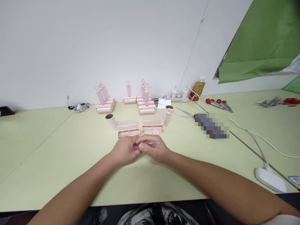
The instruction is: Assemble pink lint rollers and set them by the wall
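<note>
A clear pinkish tube point(151, 143) lies sideways between my hands. My left hand point(126, 150) is closed round its left end. My right hand point(156, 150) grips it too, thumb across the front and fingers behind. The left end of the tube is hidden in my fingers. Just beyond my hands are two open pink cases, the left one point(128, 132) and the right one point(152, 128), with clear lids raised. Round pink pieces point(152, 132) lie before the right case. A white cardboard roll point(111, 122) stands at the left, and a pink tube with a topper point(167, 117) at the right.
Pink boxes point(147, 109) and upright heart-topped tubes point(128, 89) stand by the wall. Rightward are a power strip point(179, 99), a bottle point(197, 89), red-handled tools point(219, 104), a blurred dark object point(211, 126), cables and a white charger point(270, 179).
</note>
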{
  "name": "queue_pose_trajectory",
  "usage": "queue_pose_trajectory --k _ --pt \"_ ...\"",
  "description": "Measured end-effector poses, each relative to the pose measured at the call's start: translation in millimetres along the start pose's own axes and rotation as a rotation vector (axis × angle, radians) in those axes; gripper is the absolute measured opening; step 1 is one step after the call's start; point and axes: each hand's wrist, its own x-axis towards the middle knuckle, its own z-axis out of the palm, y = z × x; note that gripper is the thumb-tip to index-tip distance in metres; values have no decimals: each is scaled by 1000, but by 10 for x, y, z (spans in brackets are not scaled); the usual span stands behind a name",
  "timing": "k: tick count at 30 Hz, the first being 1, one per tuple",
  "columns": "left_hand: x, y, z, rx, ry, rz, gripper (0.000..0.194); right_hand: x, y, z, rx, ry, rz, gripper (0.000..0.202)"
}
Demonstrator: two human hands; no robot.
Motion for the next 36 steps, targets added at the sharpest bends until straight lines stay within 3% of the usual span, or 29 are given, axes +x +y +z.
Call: queue_pose_trajectory --k 5,15,21,23,26,29,33,36 --pt "29 -37 -3 22 61 -32 13 -17 -29 14 -10 57 -9 19" --pt "-10 -55 -30 -332 -55 123 31 -101 -150 33 -181 -29 -225 14" --pt "7 -94 -77 -508 -206 140 37 -107 -215 21 -254 -91 -296 14" --pt "21 -150 -105 -620 -186 140 41 -104 -277 0 -313 -125 -384 15" --pt "33 -252 -188 -761 -37 99 43 -92 -362 -49 -429 -141 -485 18" --pt "22 -313 -288 -753 46 28 36 -65 -367 -108 -576 -118 -384 21" --pt "6 -299 -310 -665 -7 -13 25 -8 -292 -188 -739 -70 -133 15" --pt "20 -268 -231 -553 -54 0 23 34 -278 -223 -863 -77 -91 27"
